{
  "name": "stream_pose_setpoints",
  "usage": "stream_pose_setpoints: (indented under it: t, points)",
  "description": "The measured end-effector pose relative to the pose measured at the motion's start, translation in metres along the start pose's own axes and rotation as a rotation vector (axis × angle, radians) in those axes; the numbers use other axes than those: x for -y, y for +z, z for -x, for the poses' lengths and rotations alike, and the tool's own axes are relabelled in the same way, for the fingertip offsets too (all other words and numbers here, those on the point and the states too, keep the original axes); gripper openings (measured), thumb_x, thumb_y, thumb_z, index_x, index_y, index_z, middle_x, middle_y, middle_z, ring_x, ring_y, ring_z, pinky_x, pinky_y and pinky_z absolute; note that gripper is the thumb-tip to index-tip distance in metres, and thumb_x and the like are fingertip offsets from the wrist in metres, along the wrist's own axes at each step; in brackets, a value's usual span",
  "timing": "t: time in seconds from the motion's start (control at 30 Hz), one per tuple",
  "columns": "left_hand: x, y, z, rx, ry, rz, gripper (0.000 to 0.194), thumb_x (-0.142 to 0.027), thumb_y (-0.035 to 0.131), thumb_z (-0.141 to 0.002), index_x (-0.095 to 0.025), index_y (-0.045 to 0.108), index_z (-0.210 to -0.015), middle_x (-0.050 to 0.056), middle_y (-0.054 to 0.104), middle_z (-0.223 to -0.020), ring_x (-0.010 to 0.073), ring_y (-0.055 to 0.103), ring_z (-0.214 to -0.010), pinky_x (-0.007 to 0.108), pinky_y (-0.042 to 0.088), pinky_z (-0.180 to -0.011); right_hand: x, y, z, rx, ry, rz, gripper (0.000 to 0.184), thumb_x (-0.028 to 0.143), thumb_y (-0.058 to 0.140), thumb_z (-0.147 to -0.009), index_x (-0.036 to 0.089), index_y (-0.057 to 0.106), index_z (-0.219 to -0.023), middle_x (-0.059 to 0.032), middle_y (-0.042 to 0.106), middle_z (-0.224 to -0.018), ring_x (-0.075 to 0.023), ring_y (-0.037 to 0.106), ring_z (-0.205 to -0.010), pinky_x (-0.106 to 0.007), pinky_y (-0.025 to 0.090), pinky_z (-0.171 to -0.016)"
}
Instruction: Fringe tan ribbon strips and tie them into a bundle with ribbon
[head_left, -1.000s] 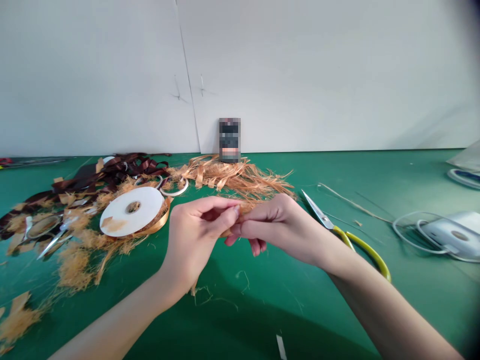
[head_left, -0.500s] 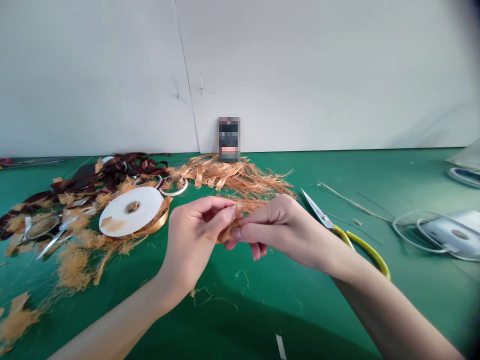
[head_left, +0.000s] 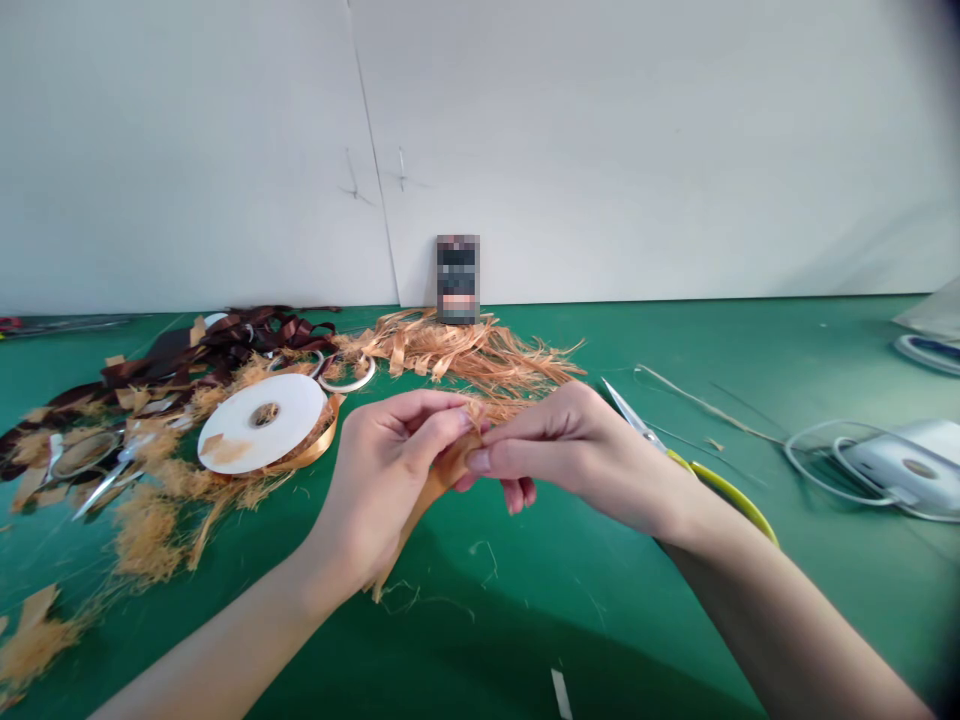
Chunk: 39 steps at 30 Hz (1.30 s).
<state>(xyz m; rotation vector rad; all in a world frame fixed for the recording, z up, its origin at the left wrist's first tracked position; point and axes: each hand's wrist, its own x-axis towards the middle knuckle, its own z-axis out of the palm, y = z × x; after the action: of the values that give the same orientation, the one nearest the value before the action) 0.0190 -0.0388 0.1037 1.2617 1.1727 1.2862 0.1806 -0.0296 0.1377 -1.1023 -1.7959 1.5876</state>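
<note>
Head view: left hand (head_left: 382, 475) is pinching a thin tan satiny ribbon strip (head_left: 435, 490), thumb against forefinger, mid-frame; right hand (head_left: 577, 450) is pinching just beside it, probably steadying limp material. Loose end is trailing toward seven o'clock. Flat round white ribbon spool (head_left: 262, 445) is lying at nine, yellow-handled steel scissors (head_left: 637, 418) at two, presumably for easy reach; peach fringed ribbon pile (head_left: 480, 355) is sitting at twelve.

White device (head_left: 885, 457) at right, pale wall (head_left: 637, 150) behind.
</note>
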Motion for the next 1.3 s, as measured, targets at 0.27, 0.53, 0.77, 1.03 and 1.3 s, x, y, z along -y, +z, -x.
stream_pose_setpoints:
  t: [0.27,0.53,0.77,1.03,1.3]
  points:
    - [-0.004,-0.003,0.001,-0.012,0.222,-0.301,0.011,-0.027,0.065,-0.081,-0.021,0.074,-0.084,0.002,0.073,-0.088,0.0154,0.067,-0.081,0.022,0.055,-0.071,-0.005,0.001,-0.003,-0.225,-0.034,0.355,0.02,0.033,0.055,-0.082,0.018,0.068,-0.077,0.0028,0.057,-0.061,-0.0088,0.05,-0.054,-0.021,0.036,-0.047]
    - [-0.001,0.0,-0.003,-0.042,0.322,-0.446,0.009,-0.022,0.063,-0.081,-0.02,0.07,-0.077,0.003,0.07,-0.088,0.0161,0.065,-0.082,0.024,0.053,-0.071,-0.011,-0.002,-0.004,-0.361,-0.092,0.44,0.023,0.035,0.054,-0.083,0.018,0.07,-0.081,-0.0022,0.064,-0.069,-0.0121,0.053,-0.057,-0.024,0.038,-0.051]
    - [0.002,-0.001,-0.003,0.009,0.037,-0.133,0.011,-0.029,0.064,-0.081,-0.02,0.068,-0.075,0.001,0.069,-0.081,0.0142,0.064,-0.08,0.022,0.05,-0.072,-0.011,-0.004,-0.008,-0.321,-0.097,0.35,0.02,0.032,0.055,-0.083,0.018,0.069,-0.081,-0.0006,0.063,-0.068,-0.0118,0.055,-0.059,-0.025,0.041,-0.053]
    - [0.0,-0.002,-0.004,0.093,-0.158,0.206,0.009,-0.028,0.068,-0.079,-0.019,0.069,-0.079,0.002,0.072,-0.085,0.0155,0.066,-0.086,0.027,0.05,-0.084,-0.008,-0.006,-0.008,-0.324,-0.089,0.161,0.014,0.023,0.058,-0.079,0.017,0.067,-0.07,0.0037,0.057,-0.056,-0.0077,0.052,-0.051,-0.021,0.036,-0.046]
    - [0.001,-0.003,-0.007,0.008,-0.185,0.182,0.033,-0.025,0.078,-0.069,-0.02,0.067,-0.099,0.001,0.07,-0.087,0.0149,0.065,-0.09,0.026,0.05,-0.084,-0.007,-0.006,-0.009,-0.408,-0.089,0.108,0.01,0.024,0.06,-0.078,0.015,0.064,-0.078,0.0017,0.062,-0.064,-0.0085,0.057,-0.058,-0.022,0.044,-0.054]
